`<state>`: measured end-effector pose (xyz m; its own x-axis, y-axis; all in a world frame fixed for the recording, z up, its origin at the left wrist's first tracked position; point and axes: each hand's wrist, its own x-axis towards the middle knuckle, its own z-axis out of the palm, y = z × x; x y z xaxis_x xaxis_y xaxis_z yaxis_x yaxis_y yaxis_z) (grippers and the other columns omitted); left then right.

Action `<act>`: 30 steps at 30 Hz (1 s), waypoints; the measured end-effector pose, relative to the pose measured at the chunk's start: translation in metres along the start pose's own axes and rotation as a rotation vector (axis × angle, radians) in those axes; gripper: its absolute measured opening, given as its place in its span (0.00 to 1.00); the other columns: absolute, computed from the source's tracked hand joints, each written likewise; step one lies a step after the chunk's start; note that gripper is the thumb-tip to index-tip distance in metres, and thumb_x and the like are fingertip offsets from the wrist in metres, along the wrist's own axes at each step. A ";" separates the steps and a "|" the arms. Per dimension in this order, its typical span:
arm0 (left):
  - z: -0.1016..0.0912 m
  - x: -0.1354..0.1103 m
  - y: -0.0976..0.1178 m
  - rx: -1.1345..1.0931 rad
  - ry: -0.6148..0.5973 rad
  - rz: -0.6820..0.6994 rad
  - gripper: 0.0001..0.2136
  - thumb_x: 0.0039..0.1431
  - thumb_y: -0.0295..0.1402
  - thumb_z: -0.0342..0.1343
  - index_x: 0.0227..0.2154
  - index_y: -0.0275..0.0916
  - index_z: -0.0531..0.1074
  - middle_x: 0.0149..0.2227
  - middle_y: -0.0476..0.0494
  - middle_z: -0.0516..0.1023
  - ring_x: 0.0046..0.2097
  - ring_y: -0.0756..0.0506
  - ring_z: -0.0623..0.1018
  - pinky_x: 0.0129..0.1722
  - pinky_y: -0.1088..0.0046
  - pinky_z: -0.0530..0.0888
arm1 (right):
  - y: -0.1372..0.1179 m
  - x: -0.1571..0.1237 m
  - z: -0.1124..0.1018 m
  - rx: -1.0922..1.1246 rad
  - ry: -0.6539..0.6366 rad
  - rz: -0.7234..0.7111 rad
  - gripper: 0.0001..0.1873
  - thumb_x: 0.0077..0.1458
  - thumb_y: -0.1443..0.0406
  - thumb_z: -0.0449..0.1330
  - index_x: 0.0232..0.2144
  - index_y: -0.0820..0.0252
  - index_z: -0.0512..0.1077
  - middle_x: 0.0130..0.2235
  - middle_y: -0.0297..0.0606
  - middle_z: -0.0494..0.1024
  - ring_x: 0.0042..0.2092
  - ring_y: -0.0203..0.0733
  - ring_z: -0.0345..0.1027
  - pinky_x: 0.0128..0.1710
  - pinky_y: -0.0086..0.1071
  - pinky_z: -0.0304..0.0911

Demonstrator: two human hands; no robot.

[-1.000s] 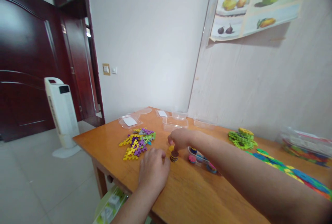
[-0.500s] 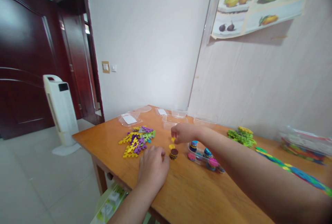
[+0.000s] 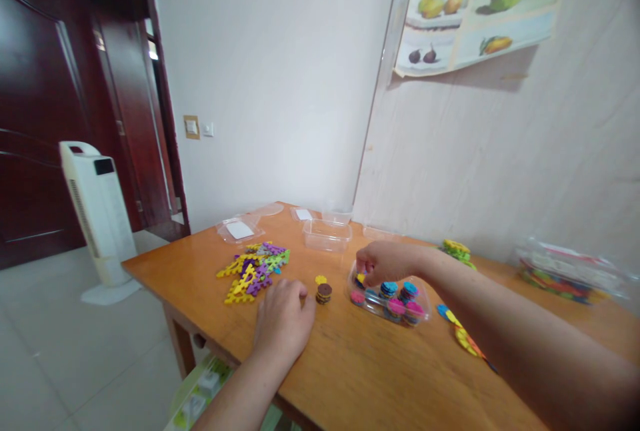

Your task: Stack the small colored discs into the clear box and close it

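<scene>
My right hand [image 3: 384,263] is over the left end of a clear plastic box [image 3: 425,301], pinching a small yellow piece [image 3: 361,278]. Inside the box stand several short stacks of flower-edged discs, with blue discs [image 3: 389,289] and pink discs [image 3: 415,312] on top. My left hand [image 3: 286,316] rests on the table, holding nothing, fingers lying loosely and thumb apart. Just right of its thumb is a small stack topped by a brown disc [image 3: 325,290]. A yellow flower-shaped disc [image 3: 321,280] lies right behind that stack.
A pile of yellow, purple and green toothed pieces [image 3: 255,272] lies left on the wooden table [image 3: 350,364]. Behind are an open clear container [image 3: 327,236] and lids with white labels [image 3: 239,230]. Joined colourful pieces [image 3: 466,341] and a filled clear box [image 3: 565,274] sit right.
My right hand has moved right, from beside the brown-topped stack to above the clear box, carrying a yellow piece. My left hand stays by the stack. The view has shifted slightly.
</scene>
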<state>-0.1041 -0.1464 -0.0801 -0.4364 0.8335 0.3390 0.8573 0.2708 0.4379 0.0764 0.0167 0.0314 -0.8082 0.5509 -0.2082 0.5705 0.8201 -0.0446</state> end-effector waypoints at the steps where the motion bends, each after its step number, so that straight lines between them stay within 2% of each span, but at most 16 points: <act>1: 0.000 0.000 0.000 0.003 0.002 0.002 0.06 0.59 0.35 0.51 0.31 0.42 0.72 0.35 0.45 0.73 0.40 0.45 0.70 0.37 0.70 0.60 | -0.001 -0.001 0.002 0.017 -0.011 -0.001 0.19 0.42 0.57 0.65 0.39 0.56 0.76 0.37 0.36 0.79 0.36 0.42 0.71 0.28 0.28 0.58; 4: 0.002 0.001 -0.002 0.005 0.017 0.012 0.06 0.58 0.34 0.51 0.30 0.41 0.72 0.34 0.46 0.73 0.39 0.45 0.70 0.36 0.70 0.60 | -0.003 -0.002 0.007 0.078 -0.052 -0.015 0.21 0.41 0.57 0.66 0.40 0.56 0.76 0.37 0.35 0.80 0.34 0.41 0.71 0.28 0.27 0.58; 7: 0.003 0.001 -0.003 -0.001 0.031 0.024 0.06 0.58 0.34 0.51 0.29 0.41 0.72 0.34 0.46 0.73 0.39 0.46 0.70 0.36 0.71 0.60 | -0.001 -0.001 0.008 0.126 -0.075 -0.025 0.17 0.45 0.58 0.64 0.39 0.55 0.77 0.35 0.33 0.80 0.33 0.38 0.71 0.28 0.26 0.58; 12: 0.002 -0.001 -0.002 0.002 0.029 0.023 0.06 0.59 0.34 0.51 0.30 0.42 0.72 0.34 0.46 0.73 0.39 0.45 0.70 0.36 0.71 0.60 | -0.001 0.003 0.002 0.108 0.030 0.003 0.09 0.50 0.62 0.59 0.34 0.59 0.76 0.33 0.34 0.79 0.33 0.37 0.69 0.29 0.25 0.57; 17: 0.001 0.000 -0.002 0.015 0.016 0.020 0.06 0.59 0.34 0.51 0.31 0.41 0.73 0.36 0.45 0.74 0.40 0.45 0.71 0.37 0.71 0.60 | -0.025 0.019 -0.008 0.015 0.119 -0.025 0.11 0.51 0.64 0.56 0.37 0.56 0.75 0.35 0.33 0.79 0.34 0.37 0.70 0.28 0.26 0.55; 23: 0.000 0.000 -0.001 0.011 0.022 0.023 0.06 0.58 0.34 0.51 0.31 0.41 0.72 0.36 0.44 0.74 0.40 0.44 0.71 0.37 0.70 0.60 | -0.061 0.056 -0.002 -0.144 0.059 -0.098 0.16 0.44 0.63 0.62 0.39 0.54 0.77 0.42 0.37 0.80 0.42 0.45 0.72 0.32 0.29 0.57; 30: 0.000 -0.002 0.000 -0.001 0.029 0.013 0.06 0.58 0.34 0.51 0.31 0.42 0.72 0.36 0.44 0.73 0.42 0.43 0.71 0.38 0.70 0.61 | -0.068 0.088 0.012 -0.216 -0.071 -0.071 0.25 0.33 0.57 0.70 0.39 0.53 0.78 0.39 0.39 0.81 0.41 0.49 0.73 0.35 0.32 0.62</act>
<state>-0.1032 -0.1477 -0.0807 -0.4333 0.8226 0.3681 0.8625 0.2599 0.4343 -0.0322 0.0074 0.0041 -0.8284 0.4846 -0.2809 0.4619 0.8747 0.1468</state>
